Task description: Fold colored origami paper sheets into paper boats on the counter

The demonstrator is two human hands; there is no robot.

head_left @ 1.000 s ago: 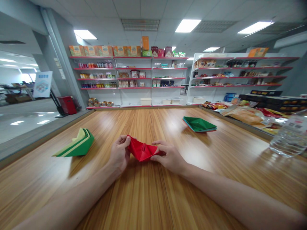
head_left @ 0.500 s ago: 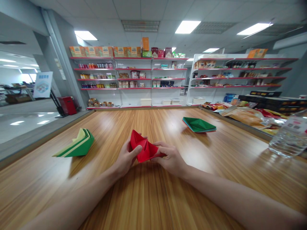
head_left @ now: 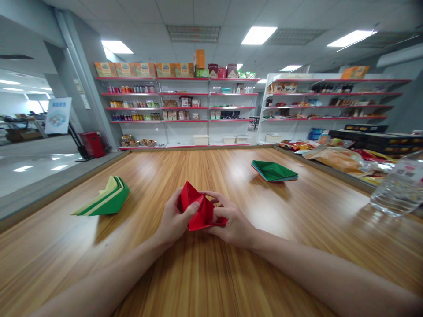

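Observation:
A red folded paper boat [head_left: 201, 211] is held between both hands above the middle of the wooden table. My left hand [head_left: 176, 215] grips its left end, the thumb lying on the inside of the paper. On the other end, my right hand [head_left: 233, 222] has its thumb pressed inside the fold and fingers around the far side and underneath. To the left stands a nested stack of green and pale yellow paper boats [head_left: 109, 198]. Farther off at the right lies a stack of flatter folded papers [head_left: 274, 171], dark green on top with other colours below.
A clear plastic bottle [head_left: 398, 189] stands at the table's right side. Beyond the right edge are packaged snacks [head_left: 333, 157] and stacked black boxes [head_left: 370, 140]. Shelves of goods [head_left: 185, 108] line the far side. The wooden table [head_left: 198, 281] has a raised rim.
My right hand has shifted its grip, its thumb now inside the paper and its index finger reaching over the far side. The red boat has tilted and moved slightly nearer.

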